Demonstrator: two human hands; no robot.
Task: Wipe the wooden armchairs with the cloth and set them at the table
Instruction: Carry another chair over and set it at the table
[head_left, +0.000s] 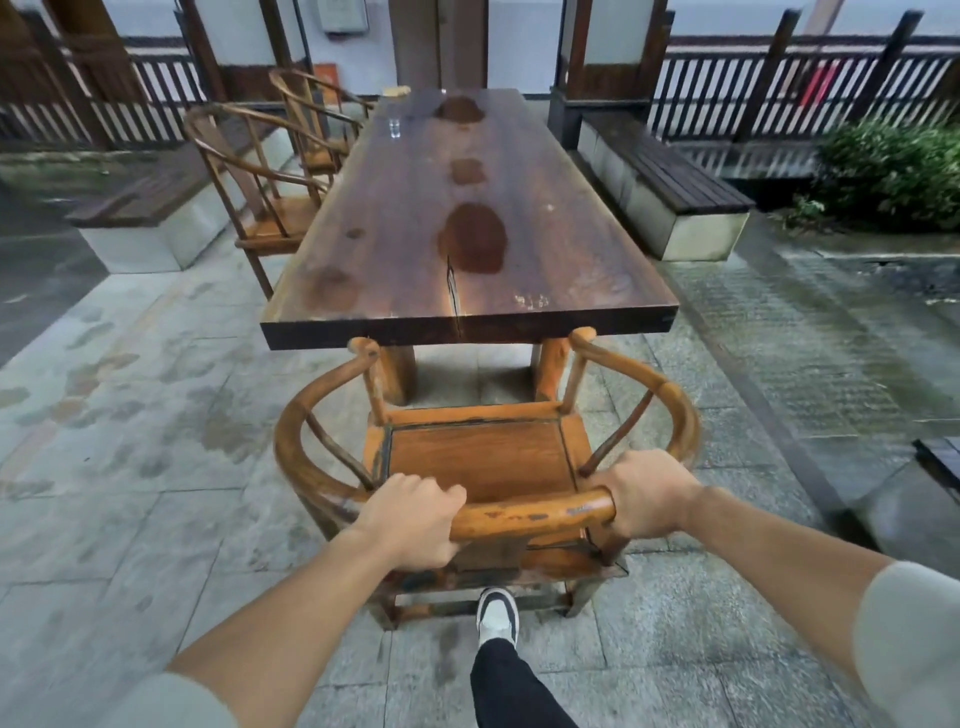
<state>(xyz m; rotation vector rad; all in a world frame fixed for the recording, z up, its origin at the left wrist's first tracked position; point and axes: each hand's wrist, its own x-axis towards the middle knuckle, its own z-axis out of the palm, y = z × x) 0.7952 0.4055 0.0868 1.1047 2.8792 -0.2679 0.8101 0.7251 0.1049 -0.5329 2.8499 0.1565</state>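
Note:
A wooden armchair (483, 457) with a curved horseshoe rail stands at the near end of the long dark wooden table (561, 249), its arm tips just under the table edge. My left hand (410, 519) grips the back rail left of centre. My right hand (647, 499) grips the same rail on the right. Two more wooden armchairs, a near one (254, 176) and a far one (311, 114), stand along the table's left side. No cloth is in view.
A small glass (395, 127) stands far up the table. Low slatted benches flank it, one on the left (150, 202) and one on the right (670, 182). A bush (893, 171) grows at far right. My shoe (497, 616) is behind the chair on wet stone paving.

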